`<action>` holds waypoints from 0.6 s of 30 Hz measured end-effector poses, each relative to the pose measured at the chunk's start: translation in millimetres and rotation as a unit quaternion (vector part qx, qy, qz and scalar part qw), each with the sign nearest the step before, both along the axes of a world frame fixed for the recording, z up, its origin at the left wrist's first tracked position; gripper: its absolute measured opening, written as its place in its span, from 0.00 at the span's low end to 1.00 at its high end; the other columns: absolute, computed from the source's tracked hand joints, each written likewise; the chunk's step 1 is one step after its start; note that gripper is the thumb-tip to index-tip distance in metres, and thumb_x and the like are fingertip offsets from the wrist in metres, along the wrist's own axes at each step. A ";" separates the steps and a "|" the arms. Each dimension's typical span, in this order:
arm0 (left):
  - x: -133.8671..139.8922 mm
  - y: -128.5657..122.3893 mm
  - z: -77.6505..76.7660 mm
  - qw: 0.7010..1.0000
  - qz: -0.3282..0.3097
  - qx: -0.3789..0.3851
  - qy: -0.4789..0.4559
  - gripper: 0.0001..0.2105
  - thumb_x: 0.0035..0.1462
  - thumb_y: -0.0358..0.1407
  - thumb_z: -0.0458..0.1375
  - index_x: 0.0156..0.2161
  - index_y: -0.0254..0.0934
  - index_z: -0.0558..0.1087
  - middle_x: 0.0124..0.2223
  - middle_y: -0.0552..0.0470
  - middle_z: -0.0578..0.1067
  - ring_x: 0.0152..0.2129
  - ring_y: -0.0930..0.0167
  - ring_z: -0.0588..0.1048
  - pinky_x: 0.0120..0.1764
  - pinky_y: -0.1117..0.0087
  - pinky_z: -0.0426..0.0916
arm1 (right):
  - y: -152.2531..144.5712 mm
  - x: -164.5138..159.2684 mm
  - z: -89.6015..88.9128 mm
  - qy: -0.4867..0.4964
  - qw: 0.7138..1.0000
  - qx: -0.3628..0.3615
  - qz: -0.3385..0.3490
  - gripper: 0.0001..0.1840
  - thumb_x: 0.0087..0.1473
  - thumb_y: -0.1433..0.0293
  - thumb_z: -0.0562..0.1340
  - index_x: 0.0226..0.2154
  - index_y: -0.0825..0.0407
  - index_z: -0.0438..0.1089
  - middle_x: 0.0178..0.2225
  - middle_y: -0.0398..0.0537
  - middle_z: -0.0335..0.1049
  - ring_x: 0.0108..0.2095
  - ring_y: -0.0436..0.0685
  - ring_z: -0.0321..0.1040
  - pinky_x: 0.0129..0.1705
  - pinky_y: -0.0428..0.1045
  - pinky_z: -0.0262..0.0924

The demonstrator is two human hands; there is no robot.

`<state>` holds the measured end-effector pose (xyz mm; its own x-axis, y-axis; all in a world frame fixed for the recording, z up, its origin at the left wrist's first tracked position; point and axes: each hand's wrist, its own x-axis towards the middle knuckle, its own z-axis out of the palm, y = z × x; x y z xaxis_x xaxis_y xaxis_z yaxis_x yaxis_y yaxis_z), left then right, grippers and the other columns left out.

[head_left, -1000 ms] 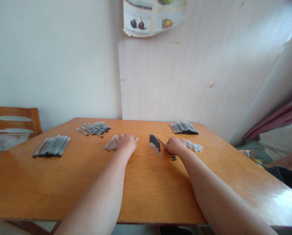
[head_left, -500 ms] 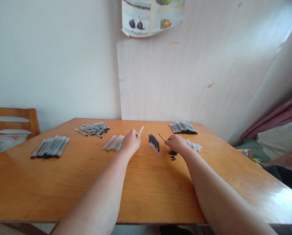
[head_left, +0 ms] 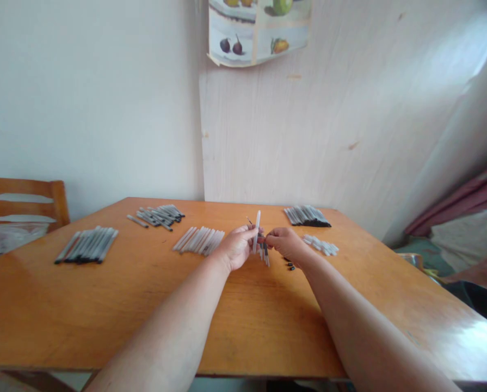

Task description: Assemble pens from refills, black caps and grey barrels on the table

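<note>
My left hand (head_left: 240, 246) is closed around a translucent white pen barrel (head_left: 258, 223), which stands nearly upright in the fingers. Close beside it, my right hand (head_left: 282, 239) pinches a thin dark pen refill (head_left: 249, 220); its tip shows up and left past the barrel, while its middle is hidden by the left fingers. More refills (head_left: 266, 257) lie on the table under the hands, partly covered. Small black pieces (head_left: 291, 267) sit near the right wrist, and a pile of white caps (head_left: 321, 245) lies to its right. A row of white barrels (head_left: 199, 239) is left of my left hand.
On the wooden table (head_left: 145, 305), capped pens (head_left: 87, 245) form a row at the left. A loose pile of pens (head_left: 158, 215) lies farther back, and another stack (head_left: 307, 215) at the back right. A chair (head_left: 23, 198) stands left; a wall is behind.
My left hand has moved right with the barrel, which is now more upright. My right hand has shifted left with the refill, so both hands meet over the refill pile.
</note>
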<state>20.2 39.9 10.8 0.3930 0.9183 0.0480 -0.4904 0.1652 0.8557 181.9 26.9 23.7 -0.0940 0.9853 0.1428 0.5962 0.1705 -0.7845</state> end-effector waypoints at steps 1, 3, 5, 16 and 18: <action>0.0 -0.2 0.2 1.000 0.005 -0.003 -0.007 0.03 0.53 0.28 0.58 0.35 0.31 0.72 0.36 0.46 0.75 0.27 0.75 0.74 0.29 0.75 0.65 | -0.7 -1.3 -0.3 0.006 1.000 -0.003 0.007 0.14 0.46 0.61 0.59 0.21 0.54 0.67 0.16 0.38 0.59 0.18 0.46 0.50 0.21 0.44 0.43; -0.4 -1.0 1.7 1.000 0.018 -0.009 -0.016 0.02 0.54 0.27 0.57 0.35 0.31 0.72 0.36 0.46 0.76 0.28 0.75 0.74 0.32 0.74 0.66 | -2.9 -3.9 0.3 0.025 0.999 -0.014 0.020 0.11 0.47 0.63 0.59 0.22 0.54 0.68 0.18 0.40 0.64 0.19 0.47 0.54 0.22 0.43 0.47; -0.7 -2.3 3.8 0.999 0.028 -0.013 -0.023 0.02 0.55 0.27 0.57 0.34 0.31 0.72 0.37 0.45 0.76 0.29 0.75 0.74 0.34 0.74 0.67 | -5.5 -6.3 1.5 0.056 0.998 -0.023 0.036 0.08 0.46 0.66 0.58 0.25 0.54 0.68 0.22 0.43 0.69 0.22 0.48 0.60 0.25 0.43 0.52; -4.5 1.2 3.2 0.987 0.147 0.015 0.066 0.11 0.52 0.32 0.60 0.41 0.36 0.69 0.34 0.49 0.77 0.26 0.74 0.75 0.29 0.74 0.66 | -4.6 9.2 3.3 0.258 0.956 0.093 -0.102 0.14 0.43 0.65 0.58 0.34 0.54 0.66 0.23 0.43 0.70 0.22 0.48 0.61 0.24 0.44 0.54; -6.0 2.1 4.8 0.980 0.177 0.027 0.082 0.17 0.52 0.32 0.59 0.48 0.39 0.67 0.31 0.52 0.78 0.23 0.74 0.75 0.28 0.74 0.66 | -5.6 13.4 6.5 0.283 0.945 0.112 -0.124 0.13 0.42 0.66 0.59 0.33 0.55 0.68 0.24 0.45 0.70 0.23 0.48 0.62 0.25 0.44 0.54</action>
